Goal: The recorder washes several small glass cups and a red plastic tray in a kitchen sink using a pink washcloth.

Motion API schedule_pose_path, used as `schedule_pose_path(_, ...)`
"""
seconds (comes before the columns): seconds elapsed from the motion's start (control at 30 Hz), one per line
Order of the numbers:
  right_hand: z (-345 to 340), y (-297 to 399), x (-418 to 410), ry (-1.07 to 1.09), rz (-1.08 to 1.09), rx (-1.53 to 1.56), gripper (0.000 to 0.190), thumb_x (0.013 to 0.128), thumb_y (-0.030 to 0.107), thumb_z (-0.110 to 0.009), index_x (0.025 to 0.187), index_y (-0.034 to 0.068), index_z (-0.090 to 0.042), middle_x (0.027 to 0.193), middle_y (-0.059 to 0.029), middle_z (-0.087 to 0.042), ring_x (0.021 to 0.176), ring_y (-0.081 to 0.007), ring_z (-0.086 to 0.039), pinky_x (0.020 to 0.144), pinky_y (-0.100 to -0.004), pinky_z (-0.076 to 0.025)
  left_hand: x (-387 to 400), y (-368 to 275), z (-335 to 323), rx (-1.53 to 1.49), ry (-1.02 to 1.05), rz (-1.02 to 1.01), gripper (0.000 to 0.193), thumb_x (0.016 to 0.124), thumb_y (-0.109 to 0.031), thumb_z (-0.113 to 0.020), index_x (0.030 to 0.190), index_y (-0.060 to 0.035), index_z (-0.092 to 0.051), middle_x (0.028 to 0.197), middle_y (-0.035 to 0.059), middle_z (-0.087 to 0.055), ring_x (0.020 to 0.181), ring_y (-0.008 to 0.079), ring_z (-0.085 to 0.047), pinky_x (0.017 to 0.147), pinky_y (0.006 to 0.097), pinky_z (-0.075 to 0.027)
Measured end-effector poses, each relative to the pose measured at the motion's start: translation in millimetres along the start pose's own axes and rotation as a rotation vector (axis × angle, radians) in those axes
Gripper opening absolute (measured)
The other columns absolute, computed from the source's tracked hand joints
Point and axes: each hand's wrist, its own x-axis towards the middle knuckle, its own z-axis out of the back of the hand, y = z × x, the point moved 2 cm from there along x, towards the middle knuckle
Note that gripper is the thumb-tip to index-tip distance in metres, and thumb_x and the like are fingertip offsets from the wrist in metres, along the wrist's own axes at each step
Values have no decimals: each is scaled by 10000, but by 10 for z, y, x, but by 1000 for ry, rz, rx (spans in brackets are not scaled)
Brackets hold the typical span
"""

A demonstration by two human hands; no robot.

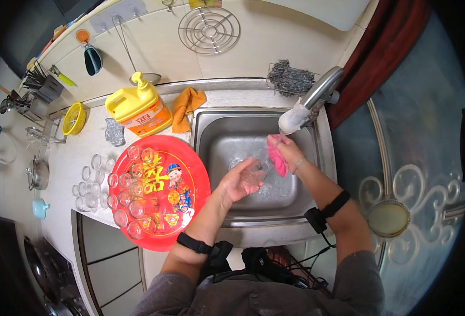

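Observation:
Over the stainless steel sink (216, 138), my left hand (242, 179) holds a clear drinking glass (265, 168), tilted with its mouth toward the right. The glass is hard to make out against the wet metal. My right hand (289, 152) grips a wet pink cloth (276, 158), just beside the glass. Water runs from the faucet (321, 89) onto that hand and the cloth. White material wraps the spout's end (292, 120). Left of the sink lies a red round tray (193, 173) with a printed figure, carrying several glasses (137, 208).
More clear glasses (92, 200) stand on the counter left of the tray. Behind it are a yellow detergent jug (137, 112), an orange cloth (185, 108) and a grey scouring pad (114, 132). A wire rack with steel wool (290, 78) sits behind the sink.

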Motion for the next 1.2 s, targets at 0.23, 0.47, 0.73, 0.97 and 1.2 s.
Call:
schedule_pose_path(0.23,-27,-2,-148,129,-15,-47,247,844,246,-597,993,60,-532,802,-8,-571,653,-86,-534,555,-232,-451,50,54,133,-21,-274,-163,508,805,-498,-555,1091,-95,-433,949,113,-530,622,246,-557,515,285,-470)
schedule_pose_path(0.47,20,-43,-58,-53,-7,-85,278,869,368,-502,858,93,-541,696,4,-516,577,-82,-479,508,-237,-421,5,-54,112,225,-422,-378,425,815,-445,-563,1037,-89,-493,893,93,-569,577,201,-552,470,272,-438)
schedule_pose_path(0.73,112,-308,-158,-73,229,-1453,299,779,327,-497,826,45,-583,870,-224,-587,829,-399,-561,686,-451,-435,-506,-60,-595,2150,-578,-1341,235,695,-207,-644,863,-82,-538,730,107,-482,677,287,-526,614,382,-445)
schedule_pose_path(0.97,90,-679,59,95,206,-928,223,829,248,-552,745,43,-569,638,-62,-579,543,-155,-524,523,-299,-430,-1164,-652,-251,485,-388,-832,211,880,-321,-481,929,-117,-497,777,44,-559,555,112,-472,478,239,-384)
schedule_pose_path(1.2,-758,-486,-205,217,-16,-694,170,834,204,-583,755,63,-531,665,-1,-538,556,-78,-475,503,-225,-395,-3142,-1230,505,34,-653,-1291,304,860,-403,-501,985,-125,-498,850,72,-563,577,98,-497,478,219,-356)
